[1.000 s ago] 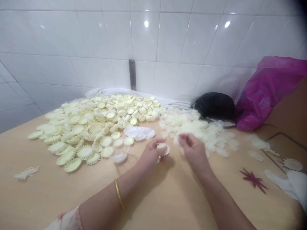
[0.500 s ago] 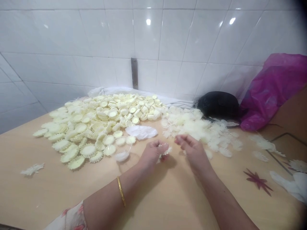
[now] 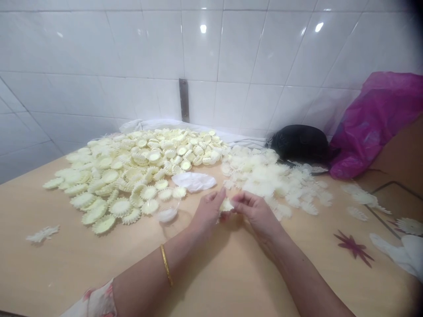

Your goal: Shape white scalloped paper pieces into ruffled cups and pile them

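Note:
My left hand (image 3: 209,210) and my right hand (image 3: 254,210) meet over the wooden table (image 3: 231,273), both pinching one small pale yellow flower piece (image 3: 226,205) between their fingertips. A gold bangle sits on my left wrist. To the left lies a big heap of cupped yellow flower pieces (image 3: 132,169). Just behind my right hand spreads a pile of flat whitish petal pieces (image 3: 264,174). A white scrap (image 3: 194,181) lies between the two piles, close to my left hand.
A black bag (image 3: 300,143) and a magenta plastic bag (image 3: 376,123) rest against the tiled wall at the right. A dark red star-shaped flower piece (image 3: 353,247) and white cloth (image 3: 399,255) lie at the right edge. One stray white piece (image 3: 42,233) lies far left.
My right hand has moved left and joined my left hand on the flower piece; before, the two hands were apart with only the left hand holding it.

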Action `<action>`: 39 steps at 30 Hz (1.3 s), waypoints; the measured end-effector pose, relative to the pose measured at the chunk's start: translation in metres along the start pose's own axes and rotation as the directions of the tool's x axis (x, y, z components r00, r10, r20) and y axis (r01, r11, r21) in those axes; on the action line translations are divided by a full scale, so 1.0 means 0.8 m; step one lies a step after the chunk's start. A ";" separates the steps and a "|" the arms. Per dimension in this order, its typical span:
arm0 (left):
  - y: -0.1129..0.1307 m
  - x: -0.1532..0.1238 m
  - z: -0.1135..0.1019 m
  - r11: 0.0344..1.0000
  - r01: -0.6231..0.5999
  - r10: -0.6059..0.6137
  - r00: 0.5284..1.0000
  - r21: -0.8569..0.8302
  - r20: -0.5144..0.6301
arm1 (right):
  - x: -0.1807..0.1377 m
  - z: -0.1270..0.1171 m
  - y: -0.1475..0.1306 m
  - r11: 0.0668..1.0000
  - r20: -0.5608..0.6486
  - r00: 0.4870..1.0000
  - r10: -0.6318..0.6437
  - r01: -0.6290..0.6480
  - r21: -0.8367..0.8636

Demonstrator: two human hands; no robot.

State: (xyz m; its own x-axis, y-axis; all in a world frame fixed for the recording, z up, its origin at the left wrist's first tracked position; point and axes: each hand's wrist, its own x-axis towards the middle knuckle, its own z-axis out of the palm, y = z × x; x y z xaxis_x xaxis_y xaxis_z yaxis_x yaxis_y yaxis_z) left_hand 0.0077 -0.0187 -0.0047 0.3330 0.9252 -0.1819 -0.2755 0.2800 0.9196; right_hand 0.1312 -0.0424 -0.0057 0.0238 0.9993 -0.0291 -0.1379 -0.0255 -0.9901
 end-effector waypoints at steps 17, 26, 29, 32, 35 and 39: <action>0.001 -0.002 -0.002 0.998 -0.007 0.009 1.000 0.070 -0.030 | 0.000 -0.006 -0.010 0.998 0.014 1.000 0.019 -0.019 -0.054; -0.004 0.000 0.003 0.992 0.082 -0.081 0.997 -0.100 0.011 | 0.001 -0.005 -0.009 0.999 0.077 0.997 -0.014 0.011 0.035; -0.004 0.003 0.001 0.986 0.086 -0.077 0.995 -0.143 0.071 | 0.005 -0.011 -0.009 0.998 -0.049 0.999 -0.017 0.019 0.055; -0.001 0.005 -0.003 0.986 0.102 -0.094 0.993 -0.129 0.066 | 0.010 -0.021 -0.008 0.991 -0.192 0.981 0.036 -0.010 0.133; 0.004 0.003 -0.004 0.989 0.127 -0.125 0.992 -0.078 0.027 | 0.012 -0.025 -0.007 0.989 -0.210 0.977 0.040 -0.009 0.146; 0.006 -0.003 0.000 0.989 0.140 -0.137 0.989 -0.054 0.060 | 0.007 -0.016 -0.007 0.986 -0.214 0.965 -0.150 0.132 -0.097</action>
State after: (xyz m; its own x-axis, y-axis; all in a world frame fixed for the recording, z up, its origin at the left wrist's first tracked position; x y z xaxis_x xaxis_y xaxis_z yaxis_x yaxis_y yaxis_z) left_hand 0.0059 -0.0194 0.0004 0.4207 0.8612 -0.2852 -0.2745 0.4205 0.8648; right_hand 0.1446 -0.0374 -0.0017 0.2560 0.9624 0.0913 -0.0366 0.1040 -0.9939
